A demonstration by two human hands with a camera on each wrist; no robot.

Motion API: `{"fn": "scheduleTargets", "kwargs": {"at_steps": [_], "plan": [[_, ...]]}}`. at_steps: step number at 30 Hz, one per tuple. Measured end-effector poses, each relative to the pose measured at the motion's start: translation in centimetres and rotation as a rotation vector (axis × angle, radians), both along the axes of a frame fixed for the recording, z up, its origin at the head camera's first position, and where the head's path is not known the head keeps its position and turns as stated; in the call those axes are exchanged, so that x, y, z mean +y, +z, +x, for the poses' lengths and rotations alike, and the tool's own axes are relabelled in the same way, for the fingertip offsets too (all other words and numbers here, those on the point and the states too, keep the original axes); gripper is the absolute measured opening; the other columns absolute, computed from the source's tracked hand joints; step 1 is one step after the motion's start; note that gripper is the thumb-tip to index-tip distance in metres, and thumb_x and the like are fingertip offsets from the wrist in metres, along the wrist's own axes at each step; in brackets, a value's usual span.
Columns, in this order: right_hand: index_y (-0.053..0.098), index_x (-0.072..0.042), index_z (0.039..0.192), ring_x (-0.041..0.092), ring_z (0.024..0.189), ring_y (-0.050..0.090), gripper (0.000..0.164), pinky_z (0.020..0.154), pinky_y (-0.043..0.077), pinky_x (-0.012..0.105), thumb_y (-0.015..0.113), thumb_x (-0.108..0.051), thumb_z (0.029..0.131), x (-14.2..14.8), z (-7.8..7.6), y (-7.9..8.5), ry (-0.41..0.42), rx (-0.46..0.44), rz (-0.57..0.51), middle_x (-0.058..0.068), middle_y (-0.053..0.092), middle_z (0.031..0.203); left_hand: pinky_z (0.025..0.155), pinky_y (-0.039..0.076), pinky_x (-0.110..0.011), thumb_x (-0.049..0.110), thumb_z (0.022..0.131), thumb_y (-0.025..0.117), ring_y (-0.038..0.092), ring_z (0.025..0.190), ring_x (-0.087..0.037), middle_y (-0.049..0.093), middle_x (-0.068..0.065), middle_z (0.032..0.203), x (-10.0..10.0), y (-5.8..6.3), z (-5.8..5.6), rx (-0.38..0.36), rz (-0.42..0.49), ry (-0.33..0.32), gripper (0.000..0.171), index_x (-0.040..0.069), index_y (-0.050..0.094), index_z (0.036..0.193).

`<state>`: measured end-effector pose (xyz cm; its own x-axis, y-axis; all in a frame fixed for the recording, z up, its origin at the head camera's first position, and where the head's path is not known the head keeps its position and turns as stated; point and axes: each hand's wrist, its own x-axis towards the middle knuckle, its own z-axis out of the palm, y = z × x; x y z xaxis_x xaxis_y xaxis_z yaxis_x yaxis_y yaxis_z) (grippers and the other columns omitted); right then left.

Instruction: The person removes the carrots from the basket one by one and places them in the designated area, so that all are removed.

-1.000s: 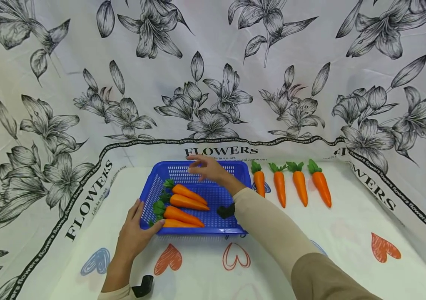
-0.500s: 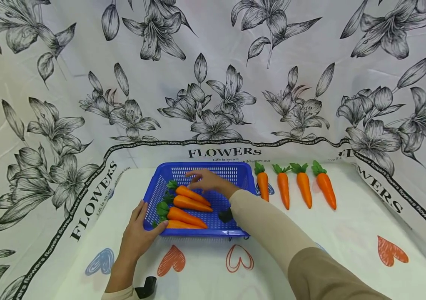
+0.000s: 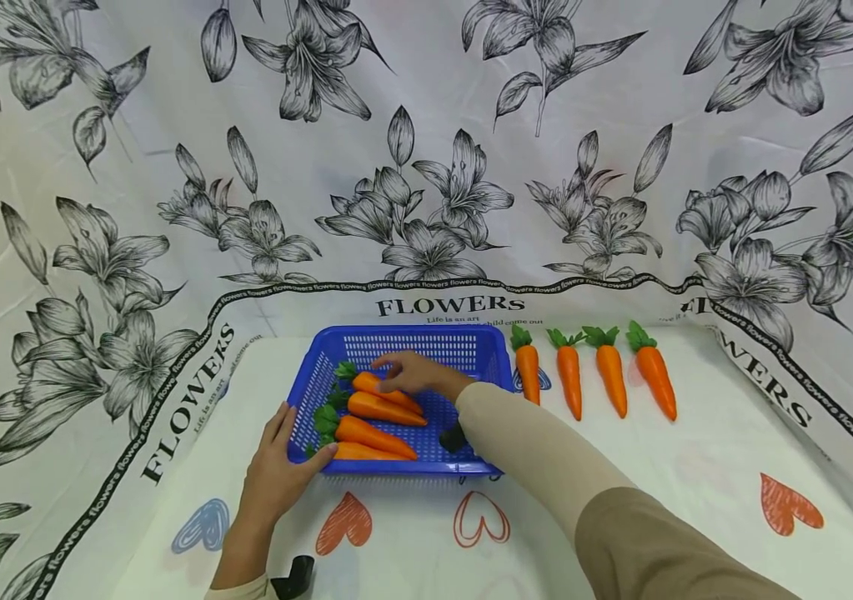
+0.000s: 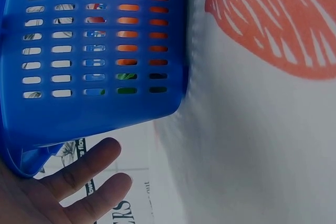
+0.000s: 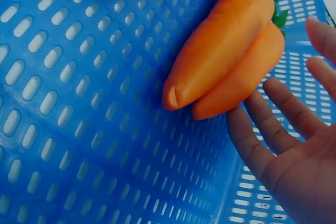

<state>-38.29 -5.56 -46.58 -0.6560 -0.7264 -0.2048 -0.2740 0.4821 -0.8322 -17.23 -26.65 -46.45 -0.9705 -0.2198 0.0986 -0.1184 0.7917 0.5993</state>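
A blue plastic basket (image 3: 411, 467) holds several orange carrots with green tops, lying side by side on its left half. My left hand (image 3: 276, 475) holds the basket's front left corner, thumb over the rim and fingers along the outer side; two fingers (image 4: 97, 174) show extended below the wall in the left wrist view. Inside the basket, my right hand (image 3: 417, 372) is over the rearmost carrot (image 3: 368, 382). Seen from the right wrist, its spread fingers touch or nearly touch the side of that carrot (image 5: 241, 80), with another carrot (image 5: 223, 40) leaning against it.
Several more carrots lie in a row right of the basket, from the nearest carrot (image 3: 527, 375) to the farthest carrot (image 3: 655, 382). A white cloth (image 3: 666, 492) with printed hearts covers the table. Flower-printed fabric (image 3: 426, 167) hangs behind and at the sides.
My right hand has come down from above the back of the basket to the rearmost carrot. The left hand stays at the basket corner, and the head view has shifted slightly.
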Motion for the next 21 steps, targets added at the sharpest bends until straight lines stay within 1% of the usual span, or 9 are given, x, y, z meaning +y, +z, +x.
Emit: {"fn": "scheduleTargets", "kwargs": {"at_steps": [4,9,11,15,21], "plan": [[0.054,-0.02,0.138,0.022,0.101,0.061,0.05,0.073,0.055,0.032,0.07,-0.027,0.091,-0.31,0.13,-0.25,0.012,0.008,0.009,0.011,0.06,0.123,0.103,0.024,-0.067,0.065,0.081,0.063,0.027,0.134,-0.047,0.012,-0.012,0.159,-0.05,-0.07,0.12,0.002,0.002,0.003,0.103,0.006,0.021,0.154],[0.055,-0.021,0.138,0.021,0.106,0.06,0.05,0.076,0.054,0.029,0.071,-0.023,0.09,-0.59,0.47,-0.71,0.038,0.068,0.044,0.01,0.062,0.121,0.103,0.024,-0.066,0.065,0.081,0.063,0.027,0.134,-0.047,0.012,-0.012,0.159,0.05,-0.32,0.29,-0.012,0.009,0.005,0.103,0.006,0.02,0.154],[0.056,-0.022,0.137,0.021,0.104,0.061,0.05,0.075,0.054,0.028,0.072,-0.022,0.089,-0.7,0.48,-0.83,0.041,0.083,0.057,0.01,0.062,0.119,0.104,0.024,-0.066,0.066,0.081,0.063,0.027,0.134,-0.047,0.012,-0.012,0.159,0.09,-0.33,0.27,-0.015,0.008,0.007,0.103,0.007,0.02,0.154],[0.058,-0.023,0.135,0.019,0.098,0.062,0.049,0.073,0.054,0.028,0.073,-0.017,0.088,-1.0,0.35,-0.92,0.028,0.083,0.076,0.011,0.063,0.117,0.103,0.025,-0.066,0.065,0.081,0.064,0.029,0.134,-0.047,0.012,-0.011,0.159,0.07,-0.17,0.14,-0.002,0.006,0.008,0.102,0.006,0.021,0.154],[0.058,-0.026,0.134,0.017,0.086,0.062,0.051,0.067,0.054,0.028,0.071,-0.009,0.088,-0.99,0.38,-0.69,0.021,0.099,0.135,0.011,0.064,0.111,0.103,0.025,-0.066,0.064,0.081,0.064,0.028,0.134,-0.047,0.013,-0.012,0.159,0.18,-0.01,0.1,0.003,0.005,0.009,0.102,0.006,0.022,0.154]]}}
